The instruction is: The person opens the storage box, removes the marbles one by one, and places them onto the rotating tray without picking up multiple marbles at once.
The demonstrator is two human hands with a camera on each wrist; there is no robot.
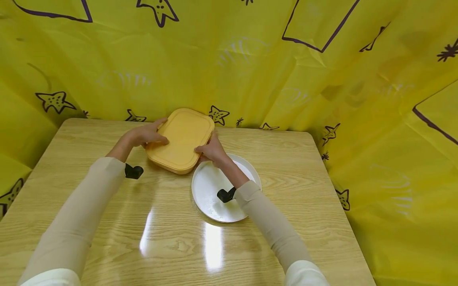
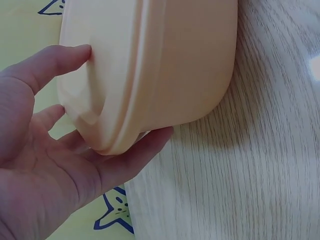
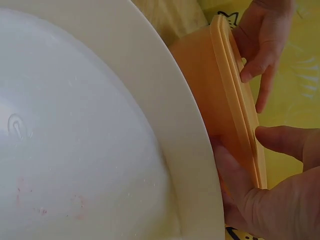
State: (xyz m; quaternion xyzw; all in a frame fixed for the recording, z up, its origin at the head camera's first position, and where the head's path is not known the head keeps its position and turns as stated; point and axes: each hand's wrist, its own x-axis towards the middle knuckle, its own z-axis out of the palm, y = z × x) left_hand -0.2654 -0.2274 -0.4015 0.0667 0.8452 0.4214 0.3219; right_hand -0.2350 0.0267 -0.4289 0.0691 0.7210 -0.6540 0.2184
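Observation:
Both hands hold a yellow-orange lidded food container (image 1: pixel 184 137) near the table's back edge. In the head view it sits at a slant, lid up. My left hand (image 1: pixel 144 134) grips its left side, thumb on the lid; in the left wrist view the fingers reach under the rim of the container (image 2: pixel 195 60). My right hand (image 1: pixel 212 150) grips the right side with thumb on the lid edge (image 3: pixel 240 100) and fingers against the wall. A round white plate (image 1: pixel 218 198) lies beneath my right wrist, just right of the container. The container's underside is hidden.
The light wooden table (image 1: pixel 171 238) has a glossy top with bright reflections. A yellow curtain (image 1: pixel 250 79) with starfish drawings hangs right behind the table's back edge and along both sides. Black wrist mounts (image 1: pixel 134 172) stick out from both sleeves.

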